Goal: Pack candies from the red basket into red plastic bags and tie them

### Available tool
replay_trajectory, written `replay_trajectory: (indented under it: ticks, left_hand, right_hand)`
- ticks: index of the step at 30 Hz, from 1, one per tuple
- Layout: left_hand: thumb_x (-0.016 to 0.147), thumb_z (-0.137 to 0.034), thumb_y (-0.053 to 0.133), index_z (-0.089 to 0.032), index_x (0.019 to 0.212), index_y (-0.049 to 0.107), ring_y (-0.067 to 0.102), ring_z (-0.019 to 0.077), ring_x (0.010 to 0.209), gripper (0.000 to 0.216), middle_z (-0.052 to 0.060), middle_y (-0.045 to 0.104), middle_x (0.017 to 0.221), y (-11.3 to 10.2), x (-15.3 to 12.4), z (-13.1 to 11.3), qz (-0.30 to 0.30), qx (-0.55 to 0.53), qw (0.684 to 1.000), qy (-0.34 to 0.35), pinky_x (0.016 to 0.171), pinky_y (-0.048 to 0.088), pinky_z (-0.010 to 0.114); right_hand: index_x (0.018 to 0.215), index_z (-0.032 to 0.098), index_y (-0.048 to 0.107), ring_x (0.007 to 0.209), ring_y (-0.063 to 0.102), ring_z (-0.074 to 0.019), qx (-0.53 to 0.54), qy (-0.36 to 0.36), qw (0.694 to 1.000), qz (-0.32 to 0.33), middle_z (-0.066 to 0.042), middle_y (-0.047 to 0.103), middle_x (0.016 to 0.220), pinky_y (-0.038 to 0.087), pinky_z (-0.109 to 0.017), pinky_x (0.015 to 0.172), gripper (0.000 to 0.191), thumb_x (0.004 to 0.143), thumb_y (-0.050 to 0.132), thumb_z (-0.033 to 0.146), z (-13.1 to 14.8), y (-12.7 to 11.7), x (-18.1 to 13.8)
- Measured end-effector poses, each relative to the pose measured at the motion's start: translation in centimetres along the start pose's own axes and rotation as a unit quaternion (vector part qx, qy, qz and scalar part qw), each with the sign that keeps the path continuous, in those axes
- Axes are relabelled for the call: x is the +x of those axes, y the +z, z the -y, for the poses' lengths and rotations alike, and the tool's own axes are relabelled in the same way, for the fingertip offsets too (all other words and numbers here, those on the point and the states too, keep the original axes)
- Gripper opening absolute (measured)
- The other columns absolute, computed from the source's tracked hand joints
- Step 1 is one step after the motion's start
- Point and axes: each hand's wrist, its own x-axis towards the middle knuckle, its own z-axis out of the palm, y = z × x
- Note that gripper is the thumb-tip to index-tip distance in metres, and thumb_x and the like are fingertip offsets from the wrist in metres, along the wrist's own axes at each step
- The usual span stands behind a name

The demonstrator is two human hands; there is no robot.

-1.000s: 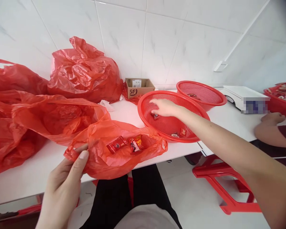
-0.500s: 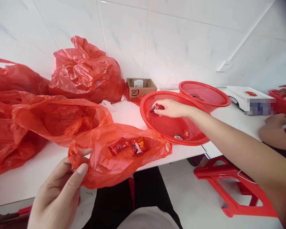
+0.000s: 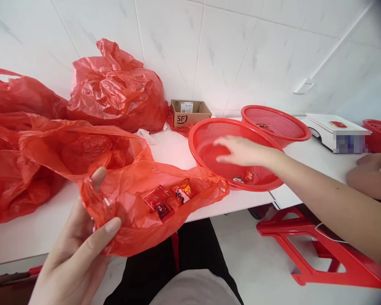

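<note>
Head view: left hand (image 3: 78, 243) pinches red bag (image 3: 139, 176) (right hand (image 3: 241, 151) flat above basket (image 3: 209, 123)).

"SF" is printed on the cardboard box (image 3: 190, 113).

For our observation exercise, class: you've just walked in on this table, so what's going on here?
A seated person pinches the rim of a red plastic bag with the left hand; a few small wrapped packets lie inside it. The right hand hovers, fingers spread, over the near red basket, which holds two more packets. A second basket, a cardboard box and fuller red bags sit behind. Another person's hand rests by the scale.
</note>
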Motion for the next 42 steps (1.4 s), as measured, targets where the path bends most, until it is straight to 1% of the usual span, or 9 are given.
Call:
replay_trajectory:
  ticks: [4, 10, 14, 18, 22, 25, 29, 34, 42]
  left_hand:
    - [0.064, -0.035, 0.082, -0.047, 0.139, 0.049, 0.065, 0.0344, 0.112, 0.082, 0.001, 0.068, 0.123, 0.1, 0.0, 0.4, 0.008, 0.003, 1.000, -0.013, 0.074, 0.066, 0.038]
    - [0.063, -0.035, 0.082, -0.048, 0.137, 0.051, 0.062, 0.0358, 0.116, 0.082, 0.000, 0.068, 0.121, 0.9, 0.1, 0.3, 0.006, 0.009, 1.000, -0.025, 0.079, 0.065, 0.042]
    - [0.062, -0.036, 0.081, -0.050, 0.136, 0.050, 0.063, 0.0356, 0.114, 0.082, -0.002, 0.067, 0.123, 0.7, 0.0, -0.3, -0.023, 0.037, 0.999, -0.033, 0.078, 0.065, 0.041]
    - [0.062, -0.035, 0.080, -0.049, 0.136, 0.051, 0.065, 0.0343, 0.113, 0.081, -0.003, 0.064, 0.131, 0.8, 0.2, -0.1, -0.025, 0.036, 0.999, -0.006, 0.072, 0.066, 0.036]
    - [0.064, -0.033, 0.080, -0.046, 0.138, 0.050, 0.068, 0.0309, 0.107, 0.080, -0.001, 0.063, 0.132, 1.7, 0.2, 0.2, -0.002, 0.015, 1.000, 0.008, 0.068, 0.066, 0.032]
    - [0.065, -0.033, 0.080, -0.045, 0.138, 0.050, 0.070, 0.0288, 0.101, 0.080, -0.001, 0.066, 0.129, 1.6, 0.0, 0.1, 0.012, 0.004, 1.000, 0.015, 0.068, 0.066, 0.032]
    - [0.065, -0.032, 0.081, -0.047, 0.137, 0.051, 0.072, 0.0241, 0.096, 0.079, -0.002, 0.071, 0.116, 0.3, -0.2, 0.1, 0.001, 0.009, 1.000, 0.006, 0.060, 0.064, 0.022]
    - [0.070, -0.033, 0.077, -0.050, 0.141, 0.044, 0.065, 0.0321, 0.113, 0.080, -0.002, 0.064, 0.131, -0.2, -0.2, 0.5, 0.018, 0.028, 0.999, -0.010, 0.075, 0.066, 0.037]
    - [0.069, -0.031, 0.075, -0.050, 0.139, 0.046, 0.066, 0.0318, 0.112, 0.078, -0.008, 0.067, 0.127, 0.4, -0.7, -0.1, -0.008, 0.074, 0.997, -0.021, 0.079, 0.066, 0.036]
  right_hand:
    - [0.132, 0.022, 0.052, 0.084, 0.065, -0.0293, -0.065, 0.126, 0.956, 0.256, -0.017, 0.056, 0.125, 0.048, -0.035, 0.060, 0.068, 0.068, 0.072, 0.032, -4.4, 2.9, -0.6]
    - [0.096, 0.020, 0.062, 0.064, 0.064, -0.0183, -0.006, 0.089, 0.954, 0.287, -0.006, 0.067, 0.090, 0.043, -0.028, 0.052, 0.027, 0.069, 0.068, 0.020, -5.2, 3.5, 0.1]
    - [0.108, 0.021, 0.054, 0.079, 0.067, -0.0183, 0.135, 0.045, 0.975, 0.172, -0.008, 0.066, 0.105, 0.050, -0.026, 0.058, 0.032, 0.080, 0.064, 0.033, -4.1, -0.3, 0.2]
    - [0.120, 0.026, 0.051, 0.092, 0.067, -0.0188, 0.310, -0.115, 0.943, 0.031, -0.006, 0.065, 0.112, 0.055, -0.029, 0.066, 0.036, 0.089, 0.056, 0.044, 2.3, -2.2, -2.1]
    - [0.124, 0.025, 0.055, 0.105, 0.062, -0.0229, 0.178, -0.199, 0.959, -0.092, -0.007, 0.062, 0.123, 0.054, -0.034, 0.077, 0.041, 0.088, 0.061, 0.042, 8.9, -0.3, -3.9]
    - [0.131, 0.025, 0.052, 0.117, 0.056, -0.0277, 0.047, -0.168, 0.968, -0.179, -0.009, 0.055, 0.133, 0.050, -0.039, 0.085, 0.043, 0.091, 0.055, 0.042, 8.3, 0.4, -3.3]
    - [0.131, 0.023, 0.053, 0.103, 0.062, -0.0343, -0.084, 0.034, 0.996, -0.010, -0.015, 0.057, 0.129, 0.048, -0.045, 0.080, 0.054, 0.085, 0.057, 0.051, 1.4, 0.5, -1.8]
    - [0.115, 0.018, 0.060, 0.073, 0.065, -0.0299, -0.086, 0.165, 0.940, 0.287, -0.013, 0.068, 0.087, 0.046, -0.038, 0.059, 0.051, 0.066, 0.073, 0.028, -5.0, 3.4, -1.3]
    - [0.082, 0.020, 0.055, 0.063, 0.060, -0.0171, 0.010, 0.100, 0.959, 0.266, -0.003, 0.066, 0.078, 0.040, -0.029, 0.057, 0.017, 0.069, 0.065, 0.016, -6.0, 2.3, -0.5]
